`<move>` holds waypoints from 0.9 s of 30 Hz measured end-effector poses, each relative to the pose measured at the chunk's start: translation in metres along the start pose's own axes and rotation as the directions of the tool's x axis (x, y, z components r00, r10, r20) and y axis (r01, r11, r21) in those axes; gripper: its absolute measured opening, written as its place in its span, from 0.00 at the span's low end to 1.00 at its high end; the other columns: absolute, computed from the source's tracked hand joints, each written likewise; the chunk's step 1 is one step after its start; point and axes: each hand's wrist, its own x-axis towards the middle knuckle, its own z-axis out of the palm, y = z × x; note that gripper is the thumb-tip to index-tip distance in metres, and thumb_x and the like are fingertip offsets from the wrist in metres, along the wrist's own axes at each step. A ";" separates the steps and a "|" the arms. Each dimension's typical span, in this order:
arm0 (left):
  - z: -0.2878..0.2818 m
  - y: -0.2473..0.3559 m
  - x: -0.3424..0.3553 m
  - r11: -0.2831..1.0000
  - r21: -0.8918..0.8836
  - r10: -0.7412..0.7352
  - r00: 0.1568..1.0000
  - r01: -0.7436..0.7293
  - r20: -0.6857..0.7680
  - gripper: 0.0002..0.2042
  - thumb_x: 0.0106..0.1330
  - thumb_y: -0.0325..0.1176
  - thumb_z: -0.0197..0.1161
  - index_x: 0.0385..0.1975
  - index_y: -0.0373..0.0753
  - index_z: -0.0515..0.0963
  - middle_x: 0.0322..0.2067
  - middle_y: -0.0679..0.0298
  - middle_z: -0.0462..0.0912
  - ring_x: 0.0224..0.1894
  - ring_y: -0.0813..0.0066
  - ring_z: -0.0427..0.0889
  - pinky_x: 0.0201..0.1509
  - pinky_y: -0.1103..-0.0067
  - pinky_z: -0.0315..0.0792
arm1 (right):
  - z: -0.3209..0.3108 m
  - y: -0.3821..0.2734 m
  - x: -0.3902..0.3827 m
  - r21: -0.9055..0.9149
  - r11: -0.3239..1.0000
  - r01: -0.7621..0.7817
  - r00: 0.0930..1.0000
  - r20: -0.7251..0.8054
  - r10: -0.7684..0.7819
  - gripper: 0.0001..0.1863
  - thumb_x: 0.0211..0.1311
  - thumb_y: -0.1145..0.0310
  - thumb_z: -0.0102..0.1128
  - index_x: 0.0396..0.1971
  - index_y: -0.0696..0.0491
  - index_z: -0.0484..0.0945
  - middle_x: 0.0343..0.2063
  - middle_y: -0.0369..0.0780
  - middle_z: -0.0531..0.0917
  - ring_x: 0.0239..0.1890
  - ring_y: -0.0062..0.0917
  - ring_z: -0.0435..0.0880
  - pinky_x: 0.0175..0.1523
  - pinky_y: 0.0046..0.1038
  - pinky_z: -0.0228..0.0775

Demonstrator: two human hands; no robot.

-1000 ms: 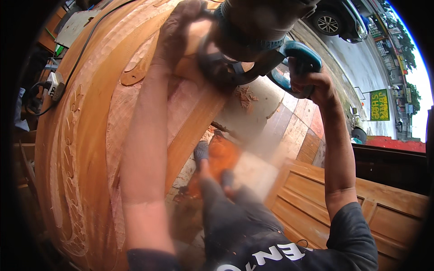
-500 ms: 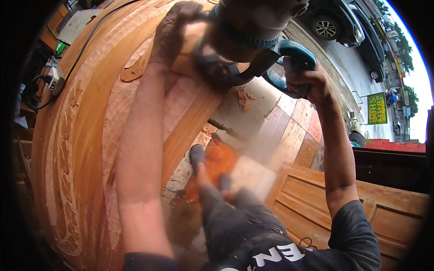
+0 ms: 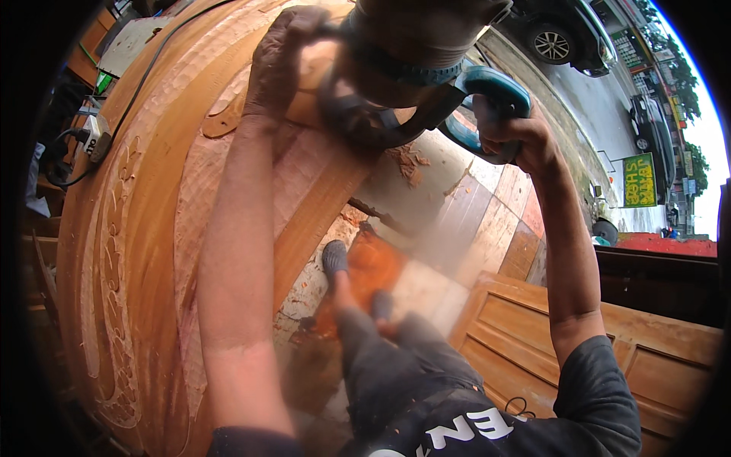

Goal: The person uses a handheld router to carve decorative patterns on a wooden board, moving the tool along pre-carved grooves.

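A power router (image 3: 396, 76) with a dark body, round base and teal handle fills the top middle, standing on the edge of a carved wooden panel (image 3: 160, 221). My right hand (image 3: 518, 137) is wrapped round its looped teal handle. On the router's other side, my left hand (image 3: 282, 65) is closed at the side grip; its fingertips are partly hidden and blurred. My left forearm stretches across the panel, over rough gouged hollows and a plain border strip. Exactly where the cutter meets the wood is hidden beneath the router.
A black cable (image 3: 152, 65) crosses the panel's far left beside a white power socket (image 3: 95, 137). Wood shavings (image 3: 409, 166) lie beyond the panel edge. A panelled wooden door (image 3: 525, 343) lies at right. My feet stand on the stained, tiled floor. Parked vehicles (image 3: 552, 43) line the street.
Both hands keep their hold, and the router shifts only slightly within the picture. On the street, a dark vehicle has moved lower in view, away from the nearer parked one.
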 end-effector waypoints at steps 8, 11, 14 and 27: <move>0.005 0.016 -0.009 0.993 0.103 0.056 0.998 -0.056 0.000 0.21 0.81 0.48 0.50 0.54 0.37 0.80 0.49 0.64 0.82 0.55 0.75 0.79 0.68 0.71 0.72 | 0.000 0.002 -0.001 0.012 1.000 -0.011 1.000 0.015 0.011 0.18 0.43 0.75 0.69 0.38 0.60 0.81 0.23 0.36 0.79 0.21 0.18 0.75 0.29 0.23 0.67; 0.004 0.021 -0.011 0.989 0.130 0.067 0.998 -0.065 -0.004 0.21 0.81 0.47 0.49 0.54 0.37 0.80 0.50 0.63 0.81 0.56 0.74 0.79 0.68 0.70 0.72 | 0.002 0.002 -0.002 -0.005 1.000 -0.016 1.000 -0.013 0.016 0.18 0.42 0.74 0.69 0.38 0.60 0.81 0.23 0.36 0.80 0.21 0.19 0.76 0.29 0.23 0.68; 0.003 0.023 -0.013 0.990 0.136 0.050 0.998 -0.046 -0.024 0.20 0.81 0.47 0.49 0.53 0.37 0.80 0.50 0.63 0.81 0.56 0.74 0.79 0.68 0.70 0.72 | 0.008 -0.002 -0.003 -0.025 0.999 -0.020 0.999 -0.031 0.019 0.19 0.41 0.74 0.70 0.38 0.60 0.82 0.23 0.36 0.80 0.21 0.19 0.76 0.30 0.23 0.69; -0.003 0.022 -0.018 0.995 0.092 0.044 0.999 -0.042 -0.025 0.18 0.80 0.45 0.52 0.53 0.38 0.80 0.50 0.64 0.81 0.56 0.76 0.79 0.67 0.71 0.73 | 0.008 -0.001 -0.003 -0.046 0.998 -0.041 0.999 -0.028 0.040 0.20 0.40 0.73 0.70 0.38 0.59 0.81 0.24 0.35 0.79 0.22 0.19 0.76 0.28 0.23 0.69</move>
